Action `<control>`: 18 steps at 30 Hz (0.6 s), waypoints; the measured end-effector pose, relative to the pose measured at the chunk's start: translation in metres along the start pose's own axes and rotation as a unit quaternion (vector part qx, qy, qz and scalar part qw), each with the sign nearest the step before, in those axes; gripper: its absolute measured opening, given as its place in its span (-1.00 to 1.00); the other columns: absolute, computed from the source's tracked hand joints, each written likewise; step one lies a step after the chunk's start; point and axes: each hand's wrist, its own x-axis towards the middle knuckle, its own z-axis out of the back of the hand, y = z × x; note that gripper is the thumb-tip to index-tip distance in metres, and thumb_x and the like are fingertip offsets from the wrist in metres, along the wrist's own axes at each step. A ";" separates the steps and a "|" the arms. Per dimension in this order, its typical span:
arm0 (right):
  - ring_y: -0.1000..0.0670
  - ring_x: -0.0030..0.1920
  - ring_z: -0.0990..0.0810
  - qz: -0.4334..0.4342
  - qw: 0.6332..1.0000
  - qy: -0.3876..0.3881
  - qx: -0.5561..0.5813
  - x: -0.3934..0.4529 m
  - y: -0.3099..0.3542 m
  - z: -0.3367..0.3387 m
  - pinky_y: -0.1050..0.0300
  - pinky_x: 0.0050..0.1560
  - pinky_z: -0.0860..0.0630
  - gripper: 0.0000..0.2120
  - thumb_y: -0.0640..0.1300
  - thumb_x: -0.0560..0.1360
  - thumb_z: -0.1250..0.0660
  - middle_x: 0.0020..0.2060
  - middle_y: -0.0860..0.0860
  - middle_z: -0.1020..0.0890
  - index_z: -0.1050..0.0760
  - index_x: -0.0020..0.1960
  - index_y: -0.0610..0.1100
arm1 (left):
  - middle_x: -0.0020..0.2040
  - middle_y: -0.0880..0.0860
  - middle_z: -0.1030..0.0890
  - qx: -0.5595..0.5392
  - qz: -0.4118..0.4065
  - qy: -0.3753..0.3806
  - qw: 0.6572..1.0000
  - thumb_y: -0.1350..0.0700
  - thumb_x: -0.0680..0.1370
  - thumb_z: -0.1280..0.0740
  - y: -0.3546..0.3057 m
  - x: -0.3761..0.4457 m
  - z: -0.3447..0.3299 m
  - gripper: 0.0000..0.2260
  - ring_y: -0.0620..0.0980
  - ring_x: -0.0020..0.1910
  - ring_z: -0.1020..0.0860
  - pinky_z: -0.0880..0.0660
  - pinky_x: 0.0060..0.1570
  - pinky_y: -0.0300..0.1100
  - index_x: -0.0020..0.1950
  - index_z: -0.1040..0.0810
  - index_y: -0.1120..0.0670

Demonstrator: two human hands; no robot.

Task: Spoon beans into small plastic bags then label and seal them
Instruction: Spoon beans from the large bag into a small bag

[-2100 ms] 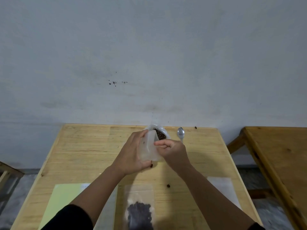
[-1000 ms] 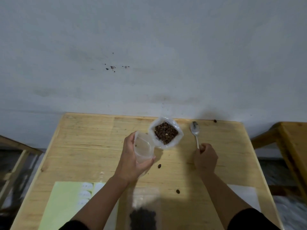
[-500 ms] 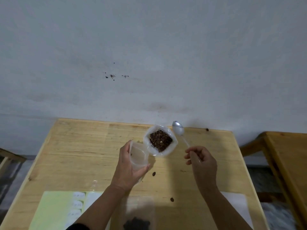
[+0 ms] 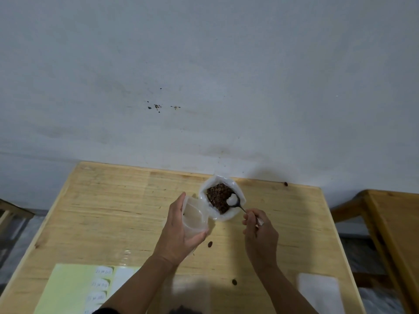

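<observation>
Metal spoon (image 4: 233,200), lifted off the desk's (image 4: 113,211) far edge, now in right-hand (image 4: 258,232) pinch, dips into beans (image 4: 217,196); left hand (image 4: 179,232) grips open bag (image 4: 193,217), so scooping starts.

Bare forearms; dark sleeve (image 4: 106,311) edge at left elbow.

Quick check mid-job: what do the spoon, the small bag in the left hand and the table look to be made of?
Spoon: likely metal, since its bowl shines bright and its handle is thin.
Small bag: thin translucent plastic, milky, held open by the left hand; soft film by the look.
Table: light wood with visible grain and knots; finish looks matte, possibly unvarnished.
</observation>
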 end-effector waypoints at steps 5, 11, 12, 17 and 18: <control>0.04 -0.20 -0.65 -0.180 0.964 0.001 0.193 0.016 -0.006 -0.024 0.17 -0.18 -0.59 -0.82 -0.18 0.59 -0.18 -0.18 -0.03 -0.67 -0.54 0.08 -0.15 | 0.32 -0.22 -0.16 0.002 -0.003 -0.001 1.000 -0.35 0.26 -0.35 -0.001 0.003 -0.001 -0.08 -0.39 0.28 -0.14 -0.12 0.19 -0.56 0.46 0.00 -0.07; -0.07 -0.18 -0.63 -0.299 0.891 -0.024 0.341 0.022 0.000 -0.017 0.29 -0.32 -0.58 -0.80 -0.22 0.60 -0.14 -0.17 -0.15 -0.65 -0.54 0.02 -0.21 | 0.34 -0.20 -0.14 0.003 0.013 -0.004 1.000 -0.35 0.26 -0.41 0.000 0.007 0.000 -0.02 -0.33 0.31 -0.15 -0.14 0.26 -0.43 0.50 0.00 -0.03; -0.07 -0.19 -0.63 -0.304 0.888 -0.026 0.345 0.021 0.001 -0.014 0.29 -0.34 -0.58 -0.80 -0.22 0.60 -0.14 -0.17 -0.16 -0.65 -0.55 0.00 -0.20 | 0.34 -0.20 -0.14 0.004 0.016 -0.004 1.000 -0.33 0.26 -0.42 -0.001 0.008 -0.001 -0.01 -0.33 0.31 -0.16 -0.16 0.27 -0.40 0.51 -0.01 0.00; -0.02 -0.30 -0.63 -0.295 0.883 -0.023 0.365 0.022 0.009 0.006 0.27 -0.39 -0.57 -0.78 -0.22 0.59 -0.15 -0.23 -0.19 -0.63 -0.56 -0.04 -0.25 | 0.38 -0.14 -0.16 0.014 0.018 -0.002 1.000 -0.32 0.28 -0.36 -0.008 0.014 -0.003 -0.03 -0.28 0.32 -0.16 -0.16 0.27 -0.38 0.52 -0.01 0.05; 0.00 -0.32 -0.64 -0.287 0.882 -0.020 0.373 0.022 0.012 0.010 0.27 -0.40 -0.56 -0.77 -0.21 0.60 -0.14 -0.24 -0.19 -0.63 -0.56 -0.05 -0.24 | 0.40 -0.11 -0.16 0.017 0.017 -0.001 1.000 -0.33 0.28 -0.35 -0.010 0.016 -0.003 -0.03 -0.27 0.33 -0.16 -0.15 0.26 -0.39 0.52 0.00 0.05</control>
